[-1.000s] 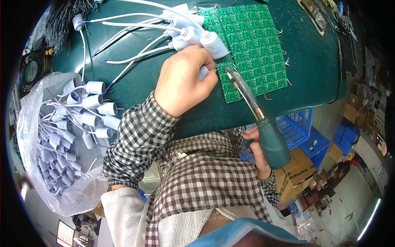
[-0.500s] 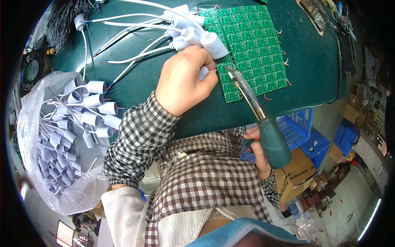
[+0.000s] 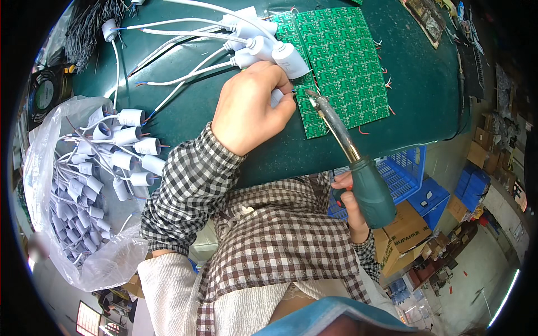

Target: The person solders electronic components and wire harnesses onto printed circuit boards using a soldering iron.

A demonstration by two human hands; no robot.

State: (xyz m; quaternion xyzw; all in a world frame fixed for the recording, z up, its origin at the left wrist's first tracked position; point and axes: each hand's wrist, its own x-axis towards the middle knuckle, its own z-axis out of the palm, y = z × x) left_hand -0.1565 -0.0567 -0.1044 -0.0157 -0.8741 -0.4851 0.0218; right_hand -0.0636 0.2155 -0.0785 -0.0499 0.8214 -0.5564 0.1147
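Note:
My left hand [image 3: 252, 109] is closed in a pinch at the near left edge of a green circuit board panel [image 3: 350, 61]. A white plastic housing [image 3: 276, 98] shows between its fingers, mostly covered by them, with short wire ends toward the board. My right hand [image 3: 354, 210] grips the dark green handle of a soldering gun [image 3: 372, 190] by its red trigger. The gun's tip lies over the board's left part, close to the left fingertips; whether it touches is too small to tell. Beyond the left hand lie several white housings with cables [image 3: 261, 49], some resting against the board.
A clear plastic bag [image 3: 42, 224] at the left holds many white corded housings. Thin grey wires [image 3: 92, 33] are bundled at the far left of the green table mat [image 3: 185, 120]. Below the table's right side stand a blue crate [image 3: 412, 173] and a cardboard box [image 3: 406, 235].
The board has shifted very slightly toward the far left in the picture. Both hands and the soldering gun keep nearly the same place and grip.

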